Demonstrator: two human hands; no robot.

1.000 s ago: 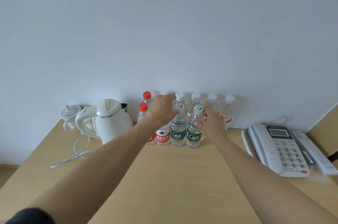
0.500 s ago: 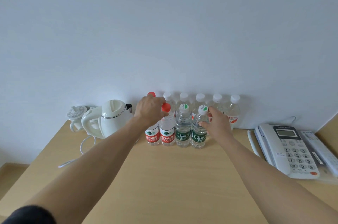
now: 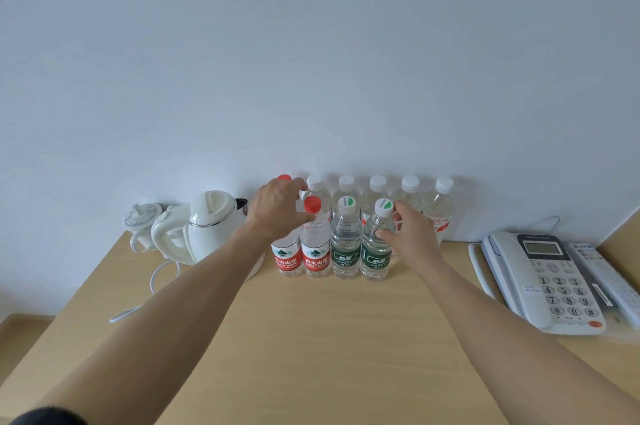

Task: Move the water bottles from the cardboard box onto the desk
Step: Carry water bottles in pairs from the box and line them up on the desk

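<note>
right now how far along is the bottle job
Done: ten bottles stand on the desk, six by the wall, four in front. In hand: the left hand is over the front-left red-label bottle, the right hand at the right green-label bottle. Left: unknown, the box is out of view.

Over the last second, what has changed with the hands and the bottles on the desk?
The left hand slid left from the front row's middle to grip the leftmost red-label bottle. That row gained one: two red-label bottles now stand left of the two green-label ones. The right hand stayed on the right green-label bottle, fingers round its shoulder. The back row, kettle and phone stayed put; the view shifted slightly.
</note>
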